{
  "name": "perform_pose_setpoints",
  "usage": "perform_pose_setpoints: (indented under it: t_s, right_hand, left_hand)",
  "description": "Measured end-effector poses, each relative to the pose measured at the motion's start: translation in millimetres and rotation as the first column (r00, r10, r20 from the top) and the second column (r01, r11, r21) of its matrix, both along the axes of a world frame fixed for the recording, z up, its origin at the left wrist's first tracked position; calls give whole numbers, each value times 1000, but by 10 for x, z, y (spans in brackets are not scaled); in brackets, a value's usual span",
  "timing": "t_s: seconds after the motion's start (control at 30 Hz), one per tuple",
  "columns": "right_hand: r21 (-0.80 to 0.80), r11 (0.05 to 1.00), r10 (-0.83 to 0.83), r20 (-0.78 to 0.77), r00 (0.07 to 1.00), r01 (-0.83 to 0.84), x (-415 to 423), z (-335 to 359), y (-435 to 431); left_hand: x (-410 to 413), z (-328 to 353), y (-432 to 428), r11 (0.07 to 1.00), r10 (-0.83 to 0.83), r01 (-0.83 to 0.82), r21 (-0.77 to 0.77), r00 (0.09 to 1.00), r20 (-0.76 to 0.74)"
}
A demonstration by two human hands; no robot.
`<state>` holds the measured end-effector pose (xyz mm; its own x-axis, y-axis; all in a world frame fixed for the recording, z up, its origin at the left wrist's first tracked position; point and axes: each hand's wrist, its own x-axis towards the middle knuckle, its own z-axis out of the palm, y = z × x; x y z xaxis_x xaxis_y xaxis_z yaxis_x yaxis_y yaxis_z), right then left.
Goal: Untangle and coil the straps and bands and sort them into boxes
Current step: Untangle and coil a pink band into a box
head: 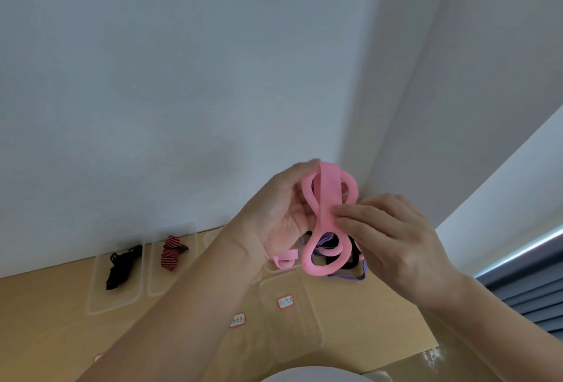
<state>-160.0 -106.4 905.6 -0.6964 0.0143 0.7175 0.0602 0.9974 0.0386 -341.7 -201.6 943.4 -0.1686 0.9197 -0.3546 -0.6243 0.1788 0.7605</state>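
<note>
Pink band [327, 195]: held up in front of the wall, above the table [45, 320]; it is twisted into several loops, two above and two below a narrow waist.
Left hand [274, 214]: seen left of the pink band, palm turned towards it; the fingers are curled round the upper loops, and one fingertip shows at the band's top edge.
Right hand [393, 238]: seen right of the pink band, back towards the camera; the waist of the band is pinched by the curled fingertips [338, 211].
Tangle of bands [350, 278]: purple and black lengths are seen behind and below the pink band's lower loops, largely hidden by them and by the right hand.
Second pink piece [285, 258]: lying below-left of the pink band, just under the left wrist; whether it is inside a box cannot be told.
Labelled clear box [304, 339]: placed directly below the pink band; a red-bordered label [285, 302] is stuck on it, the writing too small to read.
Striped strap [172, 252]: a red-and-black bundle, laid in a clear box [155, 287] well to the left of the pink band.
Black strap [122, 266]: a buckled bundle in the clear box farthest left [100, 305] of the pink band, just beside the striped strap's box.
Blue curtain [533, 290]: seen lower right of the pink band, beyond the right wrist.
</note>
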Motion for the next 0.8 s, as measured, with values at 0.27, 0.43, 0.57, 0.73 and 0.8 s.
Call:
perform_pose_setpoints:
  t_s: [0.27,0.43,0.57,0.73,0.8]
  right_hand:
    - [23,999,-30,-53,998,32,25,-13,-14]
    - [40,999,-24,-19,1000,25,86,-88,2]
    - [62,998,-2,28,1000,1,193,-178,4]
    - [68,998,13,90,996,-19,235,-285,71]
    - [78,997,13,92,996,-21,225,-284,64]
  left_hand:
    - [75,-18,-4,998,-16,22,63,995,-104]
    - [112,-11,6,998,53,-49,39,990,-129]
    - [89,14,37,991,130,-127,29,986,-108]
    - [77,3,48,983,184,-182,28,977,-106]
    - [74,-2,53,976,216,-215,21,972,-97]
